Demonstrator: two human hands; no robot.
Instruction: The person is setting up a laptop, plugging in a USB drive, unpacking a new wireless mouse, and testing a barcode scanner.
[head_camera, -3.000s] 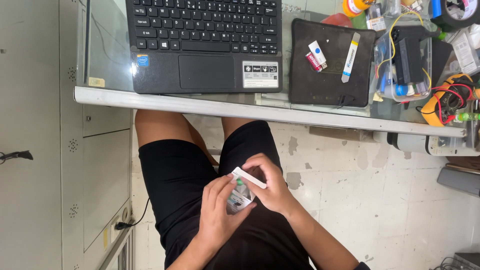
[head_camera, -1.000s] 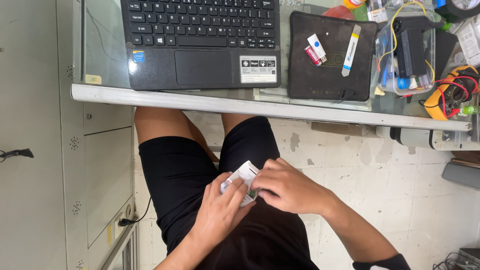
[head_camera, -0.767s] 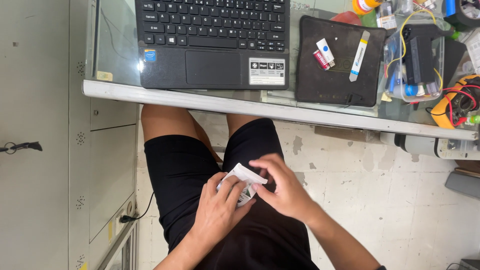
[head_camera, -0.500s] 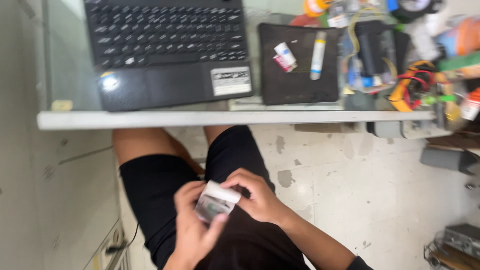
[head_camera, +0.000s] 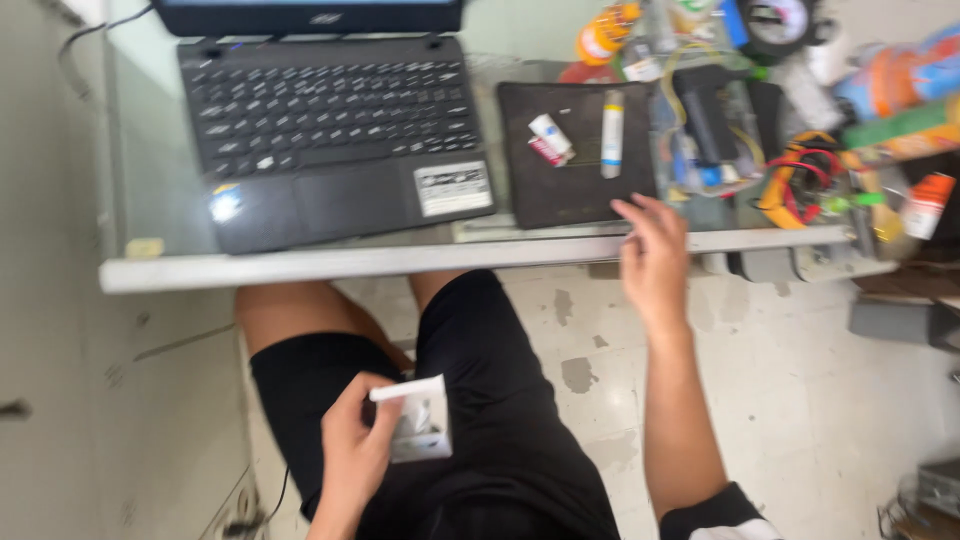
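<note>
Head view: the left hand (head_camera: 352, 455), at seven o'clock over the lap, grips a small white packet (head_camera: 418, 428). The right hand (head_camera: 655, 262), fingers spread and holding nothing, reaches at one o'clock to the desk edge (head_camera: 400, 262), just beside the black mat (head_camera: 572, 190).

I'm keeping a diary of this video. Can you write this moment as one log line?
left hand: holds small white packet over lap | right hand: open, reaching to desk edge by black mat | laptop: on desk
</note>
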